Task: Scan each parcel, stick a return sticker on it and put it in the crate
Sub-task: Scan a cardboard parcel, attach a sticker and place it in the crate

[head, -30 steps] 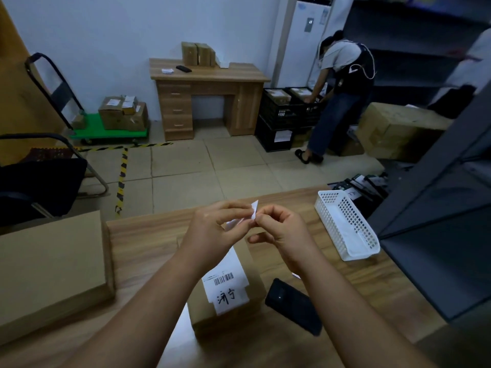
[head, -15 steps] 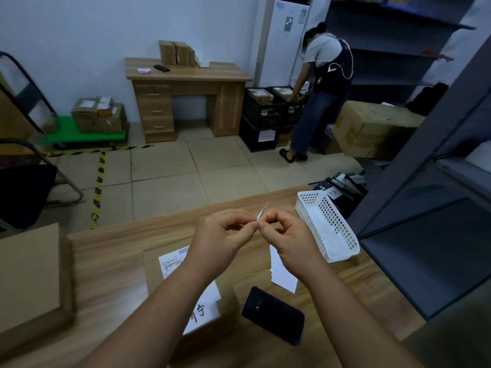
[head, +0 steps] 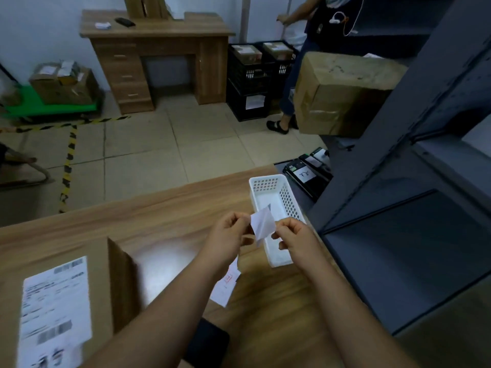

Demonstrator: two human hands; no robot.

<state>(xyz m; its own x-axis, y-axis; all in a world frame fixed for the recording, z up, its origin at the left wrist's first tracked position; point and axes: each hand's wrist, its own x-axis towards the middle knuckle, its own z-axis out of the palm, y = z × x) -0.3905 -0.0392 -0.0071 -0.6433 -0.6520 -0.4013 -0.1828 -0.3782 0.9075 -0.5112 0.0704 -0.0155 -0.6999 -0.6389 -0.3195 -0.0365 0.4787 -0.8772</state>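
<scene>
Both hands, left hand (head: pixel 228 235) and right hand (head: pixel 295 239), pinch sticker (head: pixel 263 224) above white basket (head: pixel 267 184).

Bare tabletop (head: pixel 164 219) ahead — parcel (head: pixel 79 288) blocks left; basket (head: pixel 289 197) right.

Sticker (head: pixel 263 223) between both hands, pinched
</scene>
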